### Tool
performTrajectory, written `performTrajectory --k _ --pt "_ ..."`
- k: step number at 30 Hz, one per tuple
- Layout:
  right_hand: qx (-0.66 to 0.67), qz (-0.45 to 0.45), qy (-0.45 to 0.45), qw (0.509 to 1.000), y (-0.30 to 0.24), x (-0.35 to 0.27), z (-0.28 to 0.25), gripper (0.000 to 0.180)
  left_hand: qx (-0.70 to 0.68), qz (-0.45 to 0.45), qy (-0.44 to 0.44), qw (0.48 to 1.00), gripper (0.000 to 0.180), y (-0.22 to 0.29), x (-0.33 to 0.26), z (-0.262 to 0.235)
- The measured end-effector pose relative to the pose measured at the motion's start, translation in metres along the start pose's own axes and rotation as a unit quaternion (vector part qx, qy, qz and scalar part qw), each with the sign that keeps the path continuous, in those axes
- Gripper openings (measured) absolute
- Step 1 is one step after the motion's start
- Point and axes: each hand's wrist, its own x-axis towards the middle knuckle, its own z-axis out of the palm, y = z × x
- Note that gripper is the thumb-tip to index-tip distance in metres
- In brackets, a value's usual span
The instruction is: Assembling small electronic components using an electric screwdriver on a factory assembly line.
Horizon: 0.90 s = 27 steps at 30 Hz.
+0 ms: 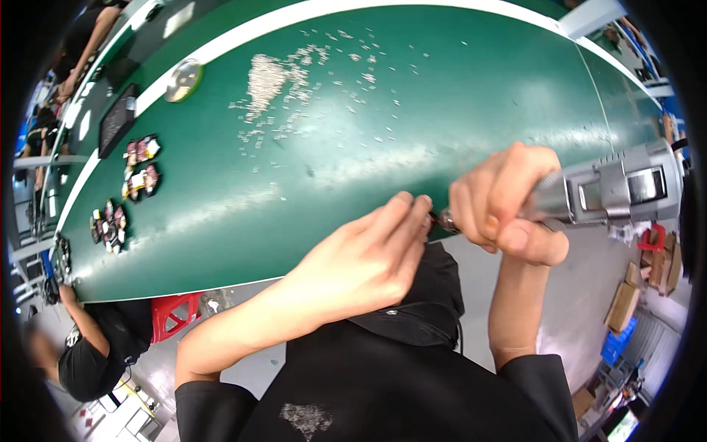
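Note:
My right hand (508,202) is wrapped round the front end of a grey electric screwdriver (617,188), which lies almost level and points left. Its metal tip (446,220) comes out past my fingers toward my left hand (361,258). The fingers of that left hand are pinched together at the tip, around a small dark piece with a bit of red (432,218). Most of this piece is hidden by my fingers, so its kind does not show. Both hands are over the near edge of the green table (353,158).
Many small pale pieces (266,82) lie heaped and scattered at the table's far side. Clusters of small dark parts (141,168) are on the left, near a round yellowish container (183,80) and a black tray (118,121). Another person (96,346) sits at the lower left, beside a red stool (175,313).

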Motion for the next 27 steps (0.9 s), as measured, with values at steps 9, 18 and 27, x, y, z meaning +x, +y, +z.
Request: performTrajectory --k 9,18,27 --pt "0.256 -0.129 -0.027 0.958 0.000 -0.017 -0.027 0.019 -0.001 -0.175 -0.027 0.984 0.044 0.002 -0.058 -0.036" --pt "0.259 -0.038 0.090 0.961 0.028 -0.028 -0.024 0.016 0.317 -0.530 0.024 0.786 0.040 -0.099 -0.238 -0.094" --pt "0.275 -0.017 0.195 0.941 0.034 -0.034 -0.013 0.012 0.497 -0.581 0.025 0.645 0.040 -0.172 -0.281 -0.104"
